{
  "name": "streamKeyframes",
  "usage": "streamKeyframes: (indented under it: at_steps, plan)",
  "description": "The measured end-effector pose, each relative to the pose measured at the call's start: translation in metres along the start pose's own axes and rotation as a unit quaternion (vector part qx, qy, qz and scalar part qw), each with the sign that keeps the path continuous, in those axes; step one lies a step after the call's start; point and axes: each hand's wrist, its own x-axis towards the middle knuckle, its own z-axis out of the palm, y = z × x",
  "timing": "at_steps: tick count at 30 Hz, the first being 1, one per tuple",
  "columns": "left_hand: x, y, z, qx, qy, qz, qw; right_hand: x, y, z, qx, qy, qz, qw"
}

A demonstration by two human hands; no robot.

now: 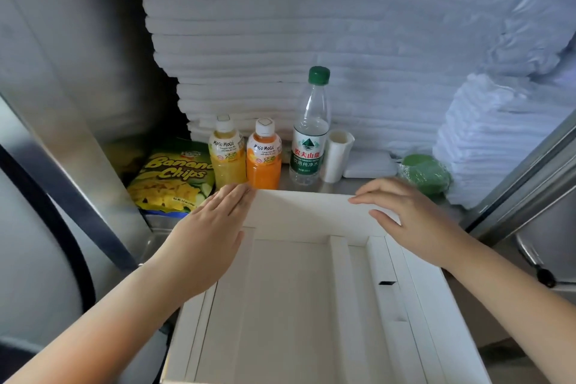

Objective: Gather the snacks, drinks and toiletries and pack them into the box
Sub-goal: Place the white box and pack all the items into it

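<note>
**While the box stands empty, nothing is yet packed**

As far as the head view shows, the task is judged to be at its very start. The white cardboard box (305, 212) lies open in the foreground with its inner panels bare; no item is seen inside it. Everything to be gathered is lined up on the metal shelf (346, 185) just beyond the box's far wall.

The Banana Chips bag (171, 178) lies at the left. Next to it the yellow Mogu Mogu bottle (227, 156) and the orange Mogu Mogu bottle (264, 159) stand upright and touching, then the green-capped water bottle (310, 134). To the right are found a small white wrapped cup (336, 156), a flat white packet (367, 165) and a green wrapped round item (425, 174). What these last three hold cannot be read. Stacked white towels (311, 40) rise behind them all.

The left hand (205, 227) is laid flat at the far-left corner of the box, fingers straight and pressed together, their tips just short of the orange bottle's base. The right hand (414, 221) is rested on the far wall's rim near the right corner, fingers nearly straight and slightly parted, thumb set against the inner face. Only the box is touched; all the goods lie apart from the fingers, beyond the far wall. All the packing is left to be done.
</note>
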Motion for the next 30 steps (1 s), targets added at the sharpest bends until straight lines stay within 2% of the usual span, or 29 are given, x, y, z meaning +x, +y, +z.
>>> streamKeyframes:
  at_steps: [6,12,16,22,25,27,30]
  plan:
    - [-0.003,-0.013,-0.001,-0.023,-0.016,-0.016,0.999,0.024,-0.004,0.005,-0.067,-0.009,-0.106,0.992]
    - [-0.004,-0.018,-0.002,-0.075,-0.022,-0.018,0.997,0.04,-0.003,0.007,-0.135,-0.015,-0.22,0.966]
    - [-0.004,-0.019,-0.002,-0.14,-0.004,-0.018,0.99,0.043,-0.001,0.011,-0.151,-0.003,-0.241,0.959]
    - [0.002,-0.029,-0.005,-0.23,0.052,-0.048,0.971,0.046,-0.003,0.011,-0.108,0.029,-0.226,0.968]
    - [0.009,-0.042,0.002,-0.271,0.126,-0.111,0.948,0.046,-0.001,0.013,-0.078,0.032,-0.208,0.974]
    - [0.014,-0.056,0.01,-0.209,0.17,-0.154,0.951,0.047,0.0,0.015,-0.063,0.036,-0.204,0.976]
    - [0.028,-0.074,0.025,-0.139,0.136,-0.247,0.949,0.055,-0.001,0.016,-0.08,0.038,-0.225,0.97]
